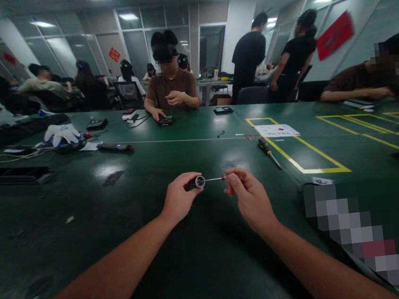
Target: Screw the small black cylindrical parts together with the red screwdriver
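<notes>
My left hand (178, 200) is closed around a dark cylinder with a silver ring at its end (200, 182); the ring faces me and the fingers cover most of the body. In my right hand (252, 196) is a small screwdriver (214, 180), its handle mostly hidden in the fingers. A red collar shows where the thin metal shaft begins. The shaft points left, and its tip reaches the cylinder's ringed end; whether it touches or enters cannot be made out. Both hands are above the green table (150, 159).
Beyond my right hand lies a larger black-and-yellow screwdriver (267, 151), near a white paper sheet (277, 130) and yellow tape outlines. A dark pen-shaped tool (115, 148) and white gloves (61, 135) lie left. A person (170, 88) works across the table. A blurred object occupies the right front.
</notes>
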Demonstrator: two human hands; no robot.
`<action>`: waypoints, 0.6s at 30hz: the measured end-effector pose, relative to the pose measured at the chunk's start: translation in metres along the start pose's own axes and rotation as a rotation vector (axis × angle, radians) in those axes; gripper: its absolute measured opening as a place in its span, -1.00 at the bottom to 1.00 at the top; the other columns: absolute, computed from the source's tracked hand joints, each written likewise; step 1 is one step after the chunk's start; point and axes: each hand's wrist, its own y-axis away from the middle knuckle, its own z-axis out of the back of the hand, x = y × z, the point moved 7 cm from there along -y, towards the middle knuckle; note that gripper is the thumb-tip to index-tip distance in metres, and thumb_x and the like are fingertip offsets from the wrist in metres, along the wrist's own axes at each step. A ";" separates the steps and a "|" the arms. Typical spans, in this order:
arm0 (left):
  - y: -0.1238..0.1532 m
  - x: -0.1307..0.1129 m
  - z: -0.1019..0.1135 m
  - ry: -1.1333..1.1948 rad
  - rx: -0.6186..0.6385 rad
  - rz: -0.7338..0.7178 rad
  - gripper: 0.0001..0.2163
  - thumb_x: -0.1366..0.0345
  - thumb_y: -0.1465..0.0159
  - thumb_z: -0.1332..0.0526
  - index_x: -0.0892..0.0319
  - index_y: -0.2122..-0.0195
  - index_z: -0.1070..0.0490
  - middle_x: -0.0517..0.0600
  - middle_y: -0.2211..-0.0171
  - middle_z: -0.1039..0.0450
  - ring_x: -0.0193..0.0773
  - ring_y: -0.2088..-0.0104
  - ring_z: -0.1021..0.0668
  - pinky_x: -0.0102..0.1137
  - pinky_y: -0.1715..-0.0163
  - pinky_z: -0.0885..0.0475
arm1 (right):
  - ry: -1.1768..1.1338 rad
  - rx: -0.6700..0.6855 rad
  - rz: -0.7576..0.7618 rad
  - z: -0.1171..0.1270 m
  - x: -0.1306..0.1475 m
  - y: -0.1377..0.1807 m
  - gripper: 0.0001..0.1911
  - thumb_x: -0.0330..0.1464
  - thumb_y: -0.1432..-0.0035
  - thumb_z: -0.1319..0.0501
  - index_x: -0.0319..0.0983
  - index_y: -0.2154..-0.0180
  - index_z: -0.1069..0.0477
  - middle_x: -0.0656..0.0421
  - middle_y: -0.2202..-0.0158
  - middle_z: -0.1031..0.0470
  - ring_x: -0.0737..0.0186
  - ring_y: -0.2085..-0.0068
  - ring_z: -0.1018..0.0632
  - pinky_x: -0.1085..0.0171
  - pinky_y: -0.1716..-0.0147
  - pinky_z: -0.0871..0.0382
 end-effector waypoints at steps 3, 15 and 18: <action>-0.001 0.005 0.000 0.027 -0.010 0.010 -0.64 0.51 -0.14 -0.40 0.10 0.03 -0.60 0.04 0.00 -0.58 -0.10 0.00 -0.61 -0.18 -0.04 -0.50 | -0.005 0.090 0.014 -0.007 0.008 0.004 -0.74 -0.11 -0.24 -0.31 -0.14 0.14 -0.51 0.21 0.35 -0.52 0.22 0.37 -0.51 0.22 0.33 -0.42; 0.002 -0.013 0.002 -0.080 -0.001 -0.127 -0.65 0.55 -0.18 -0.39 0.09 0.03 -0.61 0.02 0.00 -0.59 -0.15 -0.04 -0.60 -0.15 -0.17 -0.45 | -0.060 -0.082 -0.025 0.005 -0.007 0.000 -0.73 -0.10 -0.27 -0.29 -0.16 0.16 -0.55 0.16 0.28 -0.60 0.16 0.23 -0.59 0.12 0.10 -0.46; 0.001 -0.017 0.003 -0.106 0.001 -0.148 -0.65 0.52 -0.20 -0.39 0.07 0.01 -0.61 0.01 -0.01 -0.59 -0.16 -0.04 -0.60 -0.15 -0.16 -0.46 | -0.234 -0.114 -0.150 0.008 -0.020 -0.005 -0.70 -0.08 -0.23 -0.33 -0.18 0.23 -0.56 0.16 0.30 -0.58 0.18 0.28 -0.58 0.12 0.13 -0.49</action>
